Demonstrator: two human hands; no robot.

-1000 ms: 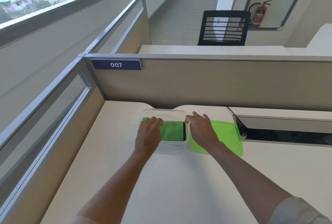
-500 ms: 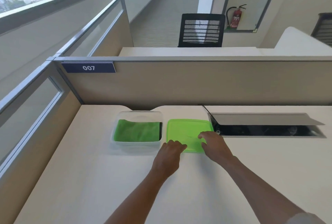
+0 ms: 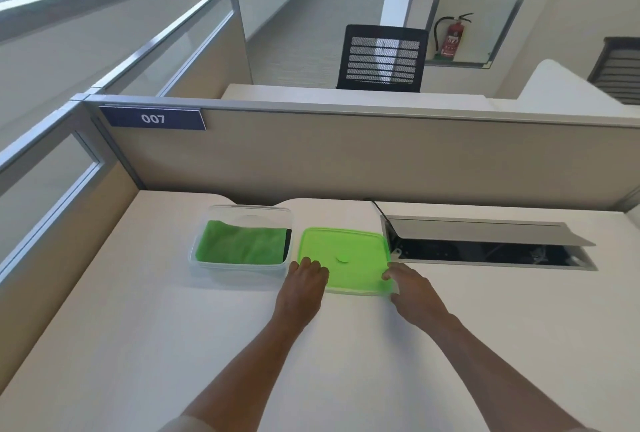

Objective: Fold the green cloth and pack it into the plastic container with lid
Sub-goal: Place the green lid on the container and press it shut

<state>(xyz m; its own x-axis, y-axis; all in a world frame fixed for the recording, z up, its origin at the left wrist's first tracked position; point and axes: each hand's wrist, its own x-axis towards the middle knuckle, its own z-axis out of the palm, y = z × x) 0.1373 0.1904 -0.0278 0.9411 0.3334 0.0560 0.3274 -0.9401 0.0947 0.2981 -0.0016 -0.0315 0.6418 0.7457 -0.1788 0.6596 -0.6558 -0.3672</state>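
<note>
green cloth [image 3: 242,247]: folded flat in clear container [image 3: 207,265] | hands: left [image 3: 304,281], right [image 3: 410,287] grip lid [image 3: 346,251]

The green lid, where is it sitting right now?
In the head view the green lid lies flat on the desk, right of the container, with both hands at its near corners.

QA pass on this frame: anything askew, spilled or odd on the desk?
Nothing spilled or damaged. The green cloth lies folded inside the clear container; the green lid sits flat beside it, both hands at its near edge. Only the desk's cable hatch stands open.
</note>
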